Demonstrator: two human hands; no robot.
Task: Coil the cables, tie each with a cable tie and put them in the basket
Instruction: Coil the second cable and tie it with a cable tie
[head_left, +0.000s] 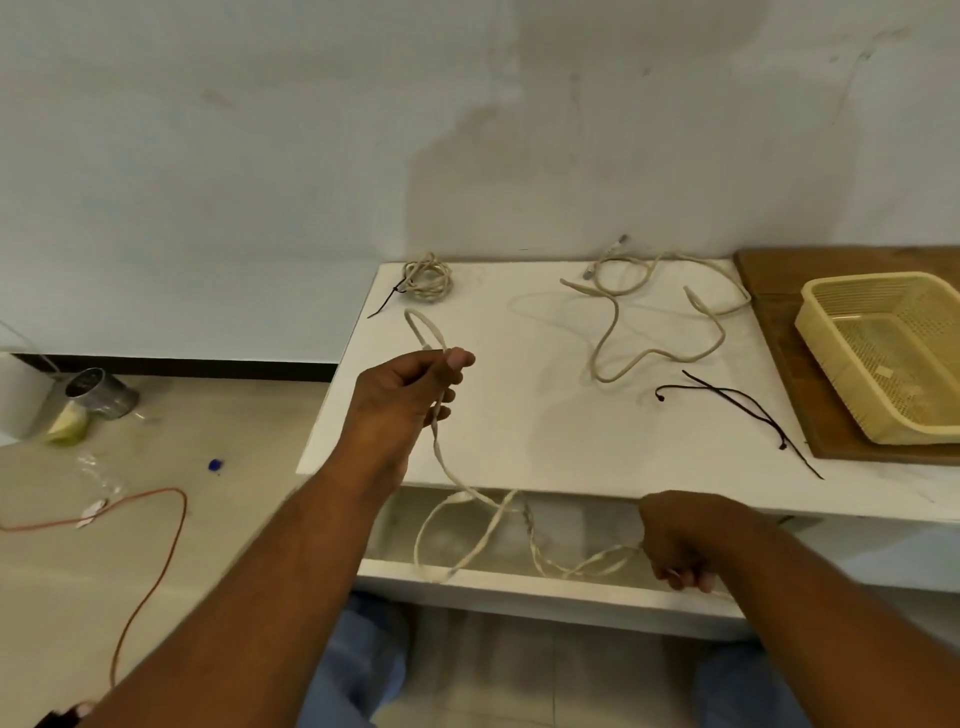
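A person's left hand (410, 387) is raised over the near-left part of a white desk (519, 415), thumb and fingers pinched on a pale cable (441, 457) so that a small loop stands up above the fist. From there the cable drops past the desk's front edge, crosses itself in slack loops in front of the shelf below, and runs to the right hand (675, 540), which is closed around it low beside the desk edge. At the far-left corner of the desk lies a coiled cable (428, 278) already bound with a black cable tie (387, 299) whose tail sticks out. A second loose cable (654, 312) sprawls uncoiled across the back of the desk. Two spare black cable ties (737, 402) lie crossed near the right side, just beside a wooden board (779, 291). On that board sits a cream plastic basket (831, 374), tilted. On the floor to the left, an orange cord (156, 561) trails past a metal can (101, 392).
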